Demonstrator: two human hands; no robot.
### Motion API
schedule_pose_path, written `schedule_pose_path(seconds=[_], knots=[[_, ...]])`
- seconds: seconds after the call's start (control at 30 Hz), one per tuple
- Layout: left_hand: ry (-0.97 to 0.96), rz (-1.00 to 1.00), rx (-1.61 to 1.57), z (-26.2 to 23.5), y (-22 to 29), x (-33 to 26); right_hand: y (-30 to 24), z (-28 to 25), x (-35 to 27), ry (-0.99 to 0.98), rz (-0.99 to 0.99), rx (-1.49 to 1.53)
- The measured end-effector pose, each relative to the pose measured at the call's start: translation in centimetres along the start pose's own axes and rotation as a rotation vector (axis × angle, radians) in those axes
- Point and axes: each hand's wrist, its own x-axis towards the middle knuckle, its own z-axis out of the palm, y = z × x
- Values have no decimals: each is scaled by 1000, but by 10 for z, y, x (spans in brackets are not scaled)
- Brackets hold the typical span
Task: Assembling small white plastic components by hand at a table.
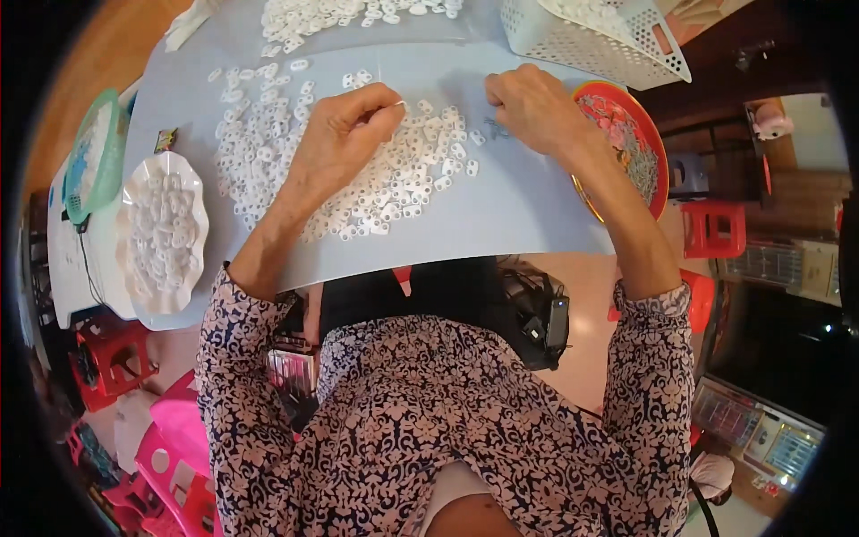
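Note:
A broad pile of small white plastic pieces (pixel 394 192), each with dark holes, lies spread on the pale blue table (pixel 528 210). My left hand (pixel 344 125) is above the pile with thumb and forefinger pinched together. A sliver of white shows at its fingertips, seemingly one of the white pieces. To the right, my right hand (pixel 535 106) is curled with its fingertips pointing down near the tabletop. What it holds, if anything, is hidden. A few small grey metal parts (pixel 497 131) lie just below its fingers.
A red bowl (pixel 660 152) of grey metal parts stands by my right forearm. At left are a scalloped white dish (pixel 130 259) of white pieces and a green basket (pixel 114 161). A perforated white basket (pixel 537 40) and more white pieces (pixel 313 20) occupy the far side.

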Motion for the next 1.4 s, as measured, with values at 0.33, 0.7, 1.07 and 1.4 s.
schedule_pose_path(seconds=[0.33, 0.7, 1.07, 1.4], knots=[[-25, -11, -72, -3, -2, 2, -15, -2, 8, 40, 160, 436], [-7, -31, -101, -2, -5, 2, 14, -11, 9, 52, 161, 383], [-7, -19, -118, -1, -2, 1, 26, -11, 0, 1, 163, 246], [-15, -50, -50, -1, -2, 1, 26, -9, -7, -67, 119, 121]])
